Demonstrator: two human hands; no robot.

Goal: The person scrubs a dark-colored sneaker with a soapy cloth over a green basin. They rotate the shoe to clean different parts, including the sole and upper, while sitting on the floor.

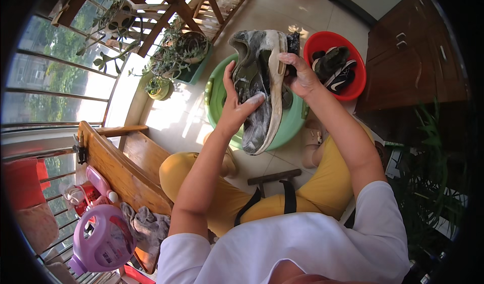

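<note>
A dark sneaker (252,76) with a pale sole and white suds on its upper is held above a green plastic basin (218,106). My left hand (238,102) grips the upper from the left, its sudsy thumb on the shoe near the tongue. On the right, my right hand (300,74) is closed round a dark-bristled brush (293,43), which touches the sole side near the heel. Its thumb lies at the sole's edge. Something dark lies in the basin, mostly hidden behind the shoe.
A red basin (353,89) with several shoes stands right of the green one. Potted succulents (170,53) and a wooden lattice rack are at upper left. A wooden bench (124,166), a purple detergent jug (104,238) and a grey cloth (145,223) are at lower left; a brown cabinet (416,57) stands right.
</note>
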